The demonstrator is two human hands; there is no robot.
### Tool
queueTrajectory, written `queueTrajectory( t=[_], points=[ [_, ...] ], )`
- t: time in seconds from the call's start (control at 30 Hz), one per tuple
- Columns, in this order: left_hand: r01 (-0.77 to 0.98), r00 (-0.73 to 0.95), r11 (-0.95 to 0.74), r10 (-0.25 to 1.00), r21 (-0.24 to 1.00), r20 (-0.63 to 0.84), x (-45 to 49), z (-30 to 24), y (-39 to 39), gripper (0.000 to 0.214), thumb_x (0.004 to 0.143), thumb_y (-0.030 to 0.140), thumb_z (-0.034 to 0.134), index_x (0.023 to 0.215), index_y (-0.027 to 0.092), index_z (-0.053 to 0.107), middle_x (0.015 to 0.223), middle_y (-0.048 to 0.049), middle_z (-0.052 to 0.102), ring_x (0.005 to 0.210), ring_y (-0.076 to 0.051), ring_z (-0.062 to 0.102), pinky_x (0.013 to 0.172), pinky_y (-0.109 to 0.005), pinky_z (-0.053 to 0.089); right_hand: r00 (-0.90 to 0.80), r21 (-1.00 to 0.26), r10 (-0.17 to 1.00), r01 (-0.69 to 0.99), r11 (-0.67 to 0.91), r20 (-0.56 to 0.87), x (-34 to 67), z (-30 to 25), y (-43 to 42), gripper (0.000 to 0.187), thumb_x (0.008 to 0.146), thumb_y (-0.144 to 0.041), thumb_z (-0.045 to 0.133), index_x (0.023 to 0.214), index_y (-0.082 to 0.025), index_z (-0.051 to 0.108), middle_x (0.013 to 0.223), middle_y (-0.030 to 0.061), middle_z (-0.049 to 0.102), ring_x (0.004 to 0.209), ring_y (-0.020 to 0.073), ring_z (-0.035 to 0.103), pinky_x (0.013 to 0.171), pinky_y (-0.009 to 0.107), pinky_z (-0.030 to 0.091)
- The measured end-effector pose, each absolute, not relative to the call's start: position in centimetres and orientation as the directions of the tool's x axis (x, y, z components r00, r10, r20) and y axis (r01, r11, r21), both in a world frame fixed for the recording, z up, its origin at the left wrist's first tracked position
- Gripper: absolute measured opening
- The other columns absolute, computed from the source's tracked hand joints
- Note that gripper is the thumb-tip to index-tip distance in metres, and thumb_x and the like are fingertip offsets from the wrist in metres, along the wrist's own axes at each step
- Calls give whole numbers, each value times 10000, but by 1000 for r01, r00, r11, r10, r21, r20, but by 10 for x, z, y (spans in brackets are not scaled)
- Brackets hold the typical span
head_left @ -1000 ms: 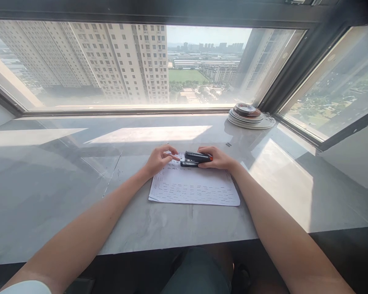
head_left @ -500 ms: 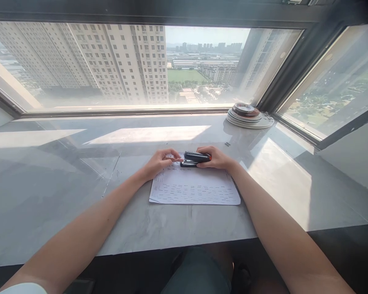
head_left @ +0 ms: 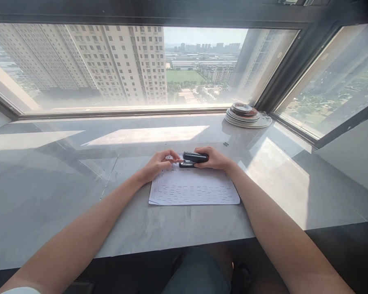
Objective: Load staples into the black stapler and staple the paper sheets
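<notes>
My right hand (head_left: 212, 158) is wrapped round the rear of a black stapler (head_left: 195, 157), which rests on the sheets of paper (head_left: 194, 192) near their far edge. A gap shows between the stapler's upper arm and its base, and its front faces left. At that front end, the thumb and forefinger of my left hand (head_left: 163, 160) come together in a pinch, touching or nearly touching the stapler's mouth. Whatever lies between these fingertips is too small to make out. Printed lines cover the paper, and the left palm's edge lies by its left side.
Two small dark strips (head_left: 226, 143) lie on the marble-look counter (head_left: 64, 196), beyond my right hand. In the back right corner, a stack of plates (head_left: 246, 116) stands against the window frame (head_left: 282, 81). The counter's front edge runs close to my legs.
The whole view has shifted very slightly. Both hands keep nearly the same place at the stapler, and the paper lies as before.
</notes>
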State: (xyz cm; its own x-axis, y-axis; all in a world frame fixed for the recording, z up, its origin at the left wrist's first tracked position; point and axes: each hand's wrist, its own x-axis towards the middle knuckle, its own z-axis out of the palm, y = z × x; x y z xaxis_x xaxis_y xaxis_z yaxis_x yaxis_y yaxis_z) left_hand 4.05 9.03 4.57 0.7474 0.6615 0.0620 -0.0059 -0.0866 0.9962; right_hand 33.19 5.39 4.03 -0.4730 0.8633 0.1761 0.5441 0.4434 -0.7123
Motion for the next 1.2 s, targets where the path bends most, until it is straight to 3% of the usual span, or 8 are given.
queueTrajectory(
  t=[0.2,0.37,0.47,0.57,0.67,0.83,1.0,1.2],
  points=[
    [8,701,-129,708,992,87,44,44,92,137,839,245,636,965,202,673,1079,-58,685,1108,-289,720,921,-377,507,-485,-701,855,546,458,181,334,42,54,261,823,-434,748,820,-203,626,840,-6,603,739,158,522,696,297,384],
    [83,639,-175,765,981,83,49,38,92,219,943,411,604,1026,215,656,1081,-58,712,1044,-265,738,941,-390,519,-453,-739,860,492,460,234,332,45,53,472,825,-532,768,1183,-237,681,1057,53,692,898,206,595,755,316,453],
    [132,634,-273,762,953,130,51,34,93,231,977,419,553,1058,220,639,1063,-54,722,1047,-250,723,934,-387,532,-439,-697,853,519,496,280,328,46,52,417,821,-529,771,1110,-233,713,971,49,694,846,203,583,734,318,447],
    [244,605,-471,757,848,246,52,32,93,223,987,377,516,1041,221,666,1070,-64,719,1048,-244,689,932,-392,538,-425,-639,853,575,512,302,324,47,51,260,834,-452,740,961,-225,725,849,30,670,765,188,554,726,323,441],
    [392,616,-643,715,658,330,51,29,92,267,993,335,487,1133,231,688,1254,-92,673,1163,-268,638,1036,-442,498,-388,-625,863,597,503,324,324,48,49,171,786,-341,725,905,-220,707,830,23,670,757,187,559,725,321,452],
    [616,642,-672,730,410,233,49,20,94,446,1017,405,476,1431,280,583,1578,-120,465,1484,-367,372,1223,-640,240,-206,-645,877,609,462,434,334,50,49,202,723,-213,648,920,-212,691,803,8,674,727,179,578,711,318,462],
    [666,608,-664,747,341,269,46,18,101,385,1024,265,414,1329,277,647,1278,-126,624,1207,-316,581,1095,-574,403,105,-645,825,680,349,556,347,47,52,147,679,-191,612,818,-202,660,729,-3,625,691,173,549,703,330,458],
    [712,553,-628,777,313,300,34,22,113,536,856,-27,342,1172,248,677,1022,-111,631,985,-282,615,950,-489,479,256,-674,772,682,283,582,353,43,54,154,686,-210,605,829,-209,663,756,12,626,730,202,567,709,357,484]
  ],
)
